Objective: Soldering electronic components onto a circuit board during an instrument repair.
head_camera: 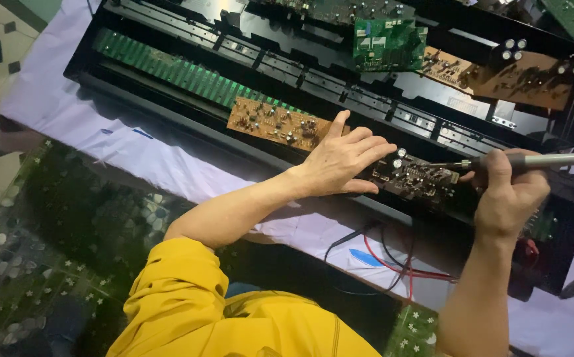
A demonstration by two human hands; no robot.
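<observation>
**Both hands on dark circuit board, soldering iron tip down**

Nearest: yellow sleeve (188,304) on the L arm, over a dark flowered tabletop (55,244). Red and black wires (392,261) lie on white cloth (154,158) just below the work.

R hand (508,195) clamped round a soldering iron (538,160), held approx. level, tip touching the dark circuit board (416,178). L hand (343,162) lies flat, fingers apart, on the board's L end, gripping nothing.

Board sits on front edge of long black open chassis (287,66). Beside L hand: brown circuit board (273,123). Farther back: green ribbed strip (174,69), green board (389,43), another brown board w/ capacitors (518,76).
</observation>
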